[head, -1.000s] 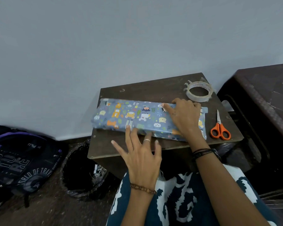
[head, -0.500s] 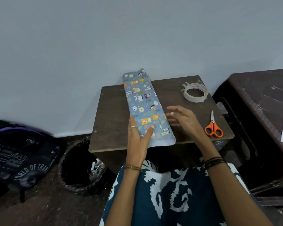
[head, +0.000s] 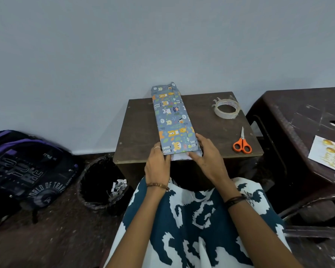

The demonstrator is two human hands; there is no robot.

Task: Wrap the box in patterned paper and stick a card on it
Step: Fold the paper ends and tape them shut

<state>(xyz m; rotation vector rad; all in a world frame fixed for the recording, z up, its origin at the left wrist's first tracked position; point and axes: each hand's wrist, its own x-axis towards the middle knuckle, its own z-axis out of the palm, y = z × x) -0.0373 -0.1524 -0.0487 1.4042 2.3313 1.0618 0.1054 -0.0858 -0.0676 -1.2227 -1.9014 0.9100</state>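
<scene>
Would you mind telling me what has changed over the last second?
The wrapped box was turned from lying crosswise to pointing away from the person. The left hand and right hand shifted to its near end, where they now hold the open paper. Tape roll and scissors stayed put.

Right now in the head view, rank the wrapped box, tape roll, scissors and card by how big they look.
1. wrapped box
2. card, partly cut off by the frame edge
3. tape roll and scissors, too alike to rank
</scene>
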